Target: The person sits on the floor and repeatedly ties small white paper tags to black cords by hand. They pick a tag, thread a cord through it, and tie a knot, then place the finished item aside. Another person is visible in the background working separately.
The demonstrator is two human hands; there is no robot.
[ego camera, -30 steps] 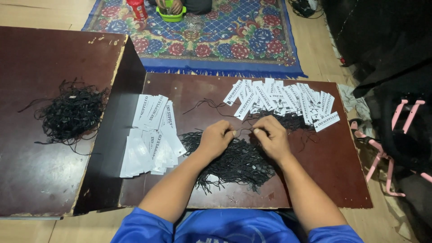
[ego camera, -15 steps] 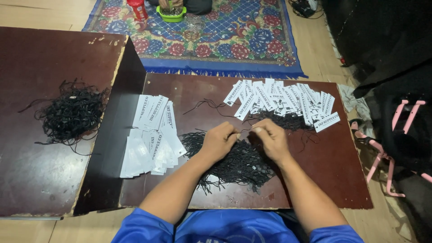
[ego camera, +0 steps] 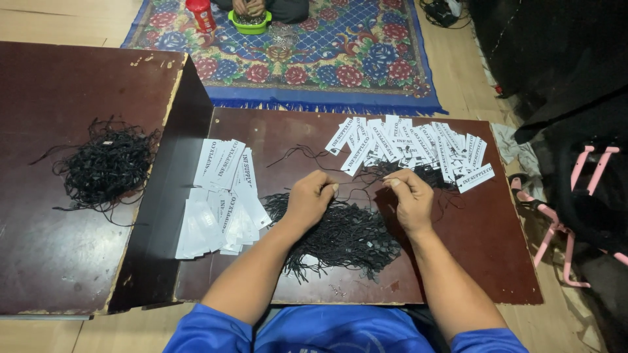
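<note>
— Two hands, one strand: what is going on at the middle of the board?

— The left hand and the right hand each have their fingertips pinched together on a thin black string stretched between them, just above the dark brown board. The left is curled into a loose fist; the right has thumb and forefinger closed at the tip.

— Where does that string come from?

— It hangs over a loose pile of black strings lying on the board directly beneath and between both wrists. The strand is too fine to tell whether it is free of the pile.

— And around the hands?

— A stack of white paper tags lies fanned out to the left of the pile, near the board's left edge. A second spread of white tags sits beyond the hands, toward the far right, with more black strings tangled beneath it.

— Farther out?

— A second dark table stands to the left, carrying its own tangle of black strings, well apart from the hands. Beyond the board lies a floral rug, where another person's hands rest on a green bowl beside a red can. A pink frame stands at the right.
</note>
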